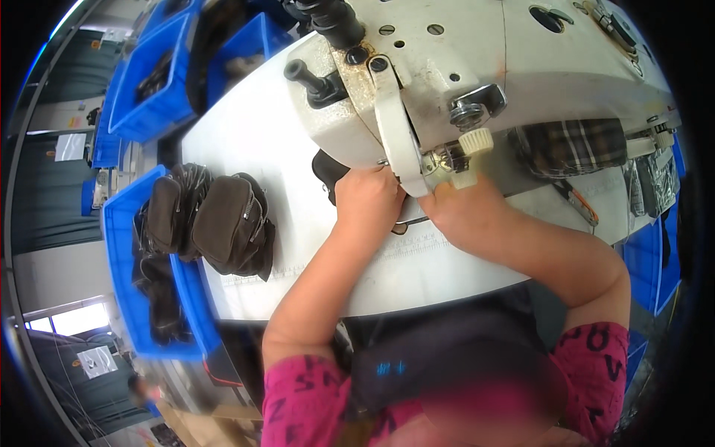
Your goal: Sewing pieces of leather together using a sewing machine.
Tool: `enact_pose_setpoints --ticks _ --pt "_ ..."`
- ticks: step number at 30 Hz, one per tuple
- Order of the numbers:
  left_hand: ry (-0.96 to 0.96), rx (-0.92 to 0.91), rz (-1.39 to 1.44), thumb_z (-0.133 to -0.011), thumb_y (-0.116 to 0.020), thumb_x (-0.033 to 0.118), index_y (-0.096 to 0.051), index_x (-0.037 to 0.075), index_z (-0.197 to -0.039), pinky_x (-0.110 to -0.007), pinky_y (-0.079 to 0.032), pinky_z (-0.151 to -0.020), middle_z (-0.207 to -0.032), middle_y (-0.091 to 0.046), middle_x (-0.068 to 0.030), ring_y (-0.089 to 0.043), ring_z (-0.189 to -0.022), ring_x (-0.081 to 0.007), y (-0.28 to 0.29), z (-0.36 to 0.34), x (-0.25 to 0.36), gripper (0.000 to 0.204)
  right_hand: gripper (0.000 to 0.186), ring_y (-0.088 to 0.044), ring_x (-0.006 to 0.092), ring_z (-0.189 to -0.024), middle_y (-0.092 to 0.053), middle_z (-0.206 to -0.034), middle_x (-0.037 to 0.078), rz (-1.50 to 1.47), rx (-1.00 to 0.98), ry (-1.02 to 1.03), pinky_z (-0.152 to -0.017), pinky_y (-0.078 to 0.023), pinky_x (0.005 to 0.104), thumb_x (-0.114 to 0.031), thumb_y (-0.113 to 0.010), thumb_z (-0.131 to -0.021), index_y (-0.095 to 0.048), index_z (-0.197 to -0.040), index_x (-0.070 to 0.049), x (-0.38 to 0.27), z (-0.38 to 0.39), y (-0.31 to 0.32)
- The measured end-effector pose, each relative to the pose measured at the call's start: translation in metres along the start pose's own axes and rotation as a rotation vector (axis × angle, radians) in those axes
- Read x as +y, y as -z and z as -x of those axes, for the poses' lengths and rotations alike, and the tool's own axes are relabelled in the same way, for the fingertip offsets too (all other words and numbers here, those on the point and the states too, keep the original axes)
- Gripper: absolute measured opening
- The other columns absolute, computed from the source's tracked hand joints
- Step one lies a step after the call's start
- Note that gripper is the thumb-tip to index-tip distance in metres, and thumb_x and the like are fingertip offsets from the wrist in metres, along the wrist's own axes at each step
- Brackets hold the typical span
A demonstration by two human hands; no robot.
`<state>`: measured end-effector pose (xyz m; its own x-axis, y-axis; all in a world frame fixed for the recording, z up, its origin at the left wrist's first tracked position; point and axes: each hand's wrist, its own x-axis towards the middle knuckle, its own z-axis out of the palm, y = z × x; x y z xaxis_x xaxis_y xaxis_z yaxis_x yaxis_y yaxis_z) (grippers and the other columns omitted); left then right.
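A white sewing machine (402,104) stands over a pale worktable (238,127). My left hand (370,197) has its fingers curled on a dark fabric piece (329,173), left of the presser area. My right hand (460,212) is low beside the machine's needle end, its fingertips hidden by the hand and metal parts. Part of the dark piece shows below and between my hands; its full shape is hidden.
Dark zippered pouches (227,223) sit at the left. Blue bins (118,246) flank the table. A plaid pouch (570,147) lies right of the needle, near orange-handled snips (581,205) and clear-wrapped packets (652,186). Another person (141,391) is blurred at lower left.
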<state>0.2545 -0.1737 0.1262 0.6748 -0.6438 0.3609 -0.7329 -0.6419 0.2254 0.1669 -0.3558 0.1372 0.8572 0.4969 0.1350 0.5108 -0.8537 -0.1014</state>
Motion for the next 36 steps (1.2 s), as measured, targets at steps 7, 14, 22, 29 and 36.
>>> enact_pose_setpoints --ticks 7,14,22,29,36 --pt "0.018 -0.003 -0.012 -0.083 -0.083 0.018 -0.071 0.008 -0.081 -0.045 -0.052 -0.057 -0.074 -0.07 -0.0109 -0.067 -0.064 -0.0341 -0.001 0.001 -0.002 0.016 0.054 -0.068 0.0221 -0.056 -0.066 -0.064 0.003 0.019 0.056 0.014 -0.052 -0.051 0.0388 -0.009 -0.064 -0.082 -0.062 -0.134 0.009 0.004 0.003 -0.003" --pt "-0.003 0.024 0.08 -0.084 -0.082 0.016 -0.071 0.007 -0.085 -0.046 -0.051 -0.058 -0.075 -0.069 -0.0124 -0.066 -0.065 -0.0364 0.002 0.0 -0.005 0.014 0.056 -0.068 0.0233 -0.057 -0.066 -0.065 0.003 0.031 0.075 0.001 -0.053 -0.051 0.0396 -0.011 -0.066 -0.081 -0.063 -0.134 0.008 0.002 0.003 -0.003" --pt "0.066 -0.032 0.116 -0.085 -0.079 0.011 -0.071 0.006 -0.092 -0.045 -0.056 -0.068 -0.088 -0.073 -0.0122 -0.07 -0.079 -0.0351 -0.001 0.003 -0.007 0.012 0.053 -0.068 0.0216 -0.057 -0.066 -0.063 0.004 0.002 0.095 0.008 -0.053 -0.05 0.0385 -0.009 -0.065 -0.082 -0.064 -0.133 0.007 0.003 0.002 -0.005" --pt "0.073 0.026 0.162 -0.085 -0.079 0.011 -0.074 0.007 -0.095 -0.044 -0.057 -0.071 -0.089 -0.075 -0.0121 -0.071 -0.081 -0.0339 0.001 0.001 -0.001 0.012 0.053 -0.068 0.0213 -0.056 -0.067 -0.063 0.004 0.026 0.094 0.004 -0.052 -0.049 0.0377 -0.009 -0.065 -0.082 -0.064 -0.133 0.006 0.005 0.001 -0.011" --pt "0.125 0.043 0.063 -0.084 -0.078 0.012 -0.074 0.007 -0.094 -0.044 -0.057 -0.072 -0.089 -0.075 -0.0109 -0.071 -0.082 -0.0328 -0.001 0.001 0.006 0.012 0.054 -0.067 0.0224 -0.054 -0.066 -0.06 0.003 0.07 0.052 -0.017 -0.053 -0.05 0.0384 -0.008 -0.066 -0.081 -0.065 -0.134 0.003 0.009 -0.001 -0.013"
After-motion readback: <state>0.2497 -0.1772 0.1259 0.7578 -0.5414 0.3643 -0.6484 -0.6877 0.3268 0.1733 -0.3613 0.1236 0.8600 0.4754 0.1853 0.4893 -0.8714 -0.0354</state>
